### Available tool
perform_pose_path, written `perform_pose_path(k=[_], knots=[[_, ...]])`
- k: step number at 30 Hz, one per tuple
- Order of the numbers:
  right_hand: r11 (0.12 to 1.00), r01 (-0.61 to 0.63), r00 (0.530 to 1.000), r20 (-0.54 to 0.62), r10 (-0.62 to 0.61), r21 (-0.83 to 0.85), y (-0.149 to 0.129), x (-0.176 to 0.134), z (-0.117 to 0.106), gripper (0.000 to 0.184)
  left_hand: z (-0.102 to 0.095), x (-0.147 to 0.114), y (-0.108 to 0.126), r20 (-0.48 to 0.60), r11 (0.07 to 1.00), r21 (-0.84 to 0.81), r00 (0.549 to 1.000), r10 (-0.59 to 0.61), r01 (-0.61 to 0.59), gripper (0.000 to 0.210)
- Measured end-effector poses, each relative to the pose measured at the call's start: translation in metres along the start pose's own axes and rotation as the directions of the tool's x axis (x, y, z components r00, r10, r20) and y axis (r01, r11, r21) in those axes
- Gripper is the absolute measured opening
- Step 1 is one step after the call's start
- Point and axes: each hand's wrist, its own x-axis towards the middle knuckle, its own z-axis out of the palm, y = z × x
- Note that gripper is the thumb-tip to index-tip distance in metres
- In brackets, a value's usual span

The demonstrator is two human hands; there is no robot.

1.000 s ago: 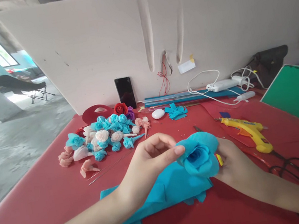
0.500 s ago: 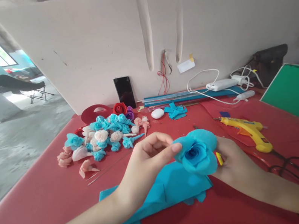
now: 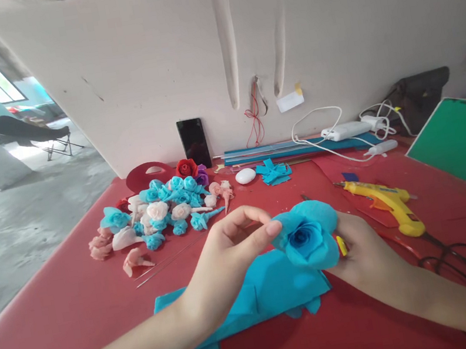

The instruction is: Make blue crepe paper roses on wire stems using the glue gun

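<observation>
A blue paper flower (image 3: 303, 237) with a darker rolled centre is held up between my two hands. My left hand (image 3: 240, 245) pinches the edge of a petal on its left side, thumb in front. Behind the flower, my right hand (image 3: 356, 243) is closed round its base; most of those fingers are hidden. A small yellow piece (image 3: 342, 245) pokes out by my right hand, and I cannot make out what it belongs to. Below the flower lie folded sheets of blue crepe paper (image 3: 238, 310) on the red table.
Several blue, white and pink paper flowers (image 3: 157, 211) are heaped at the left. A yellow glue gun (image 3: 383, 206) with a black cord lies at the right. Behind are a phone (image 3: 193, 142), a white egg-shaped object (image 3: 245, 176), blue paper strips (image 3: 274, 172) and a white power strip (image 3: 346, 131).
Hardly anything differs. The flower has tilted very slightly, while both hands keep their hold in nearly the same place.
</observation>
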Motion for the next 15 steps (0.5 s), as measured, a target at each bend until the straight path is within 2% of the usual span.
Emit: perform_pose_path(k=[15], knots=[[1.000,0.000,1.000,-0.004,0.000,-0.018,-0.0002,-0.0001,-0.0009,0.036,0.0006,0.0002,-0.0013,0.014,0.999,0.031,0.999,-0.031,0.030,0.017]])
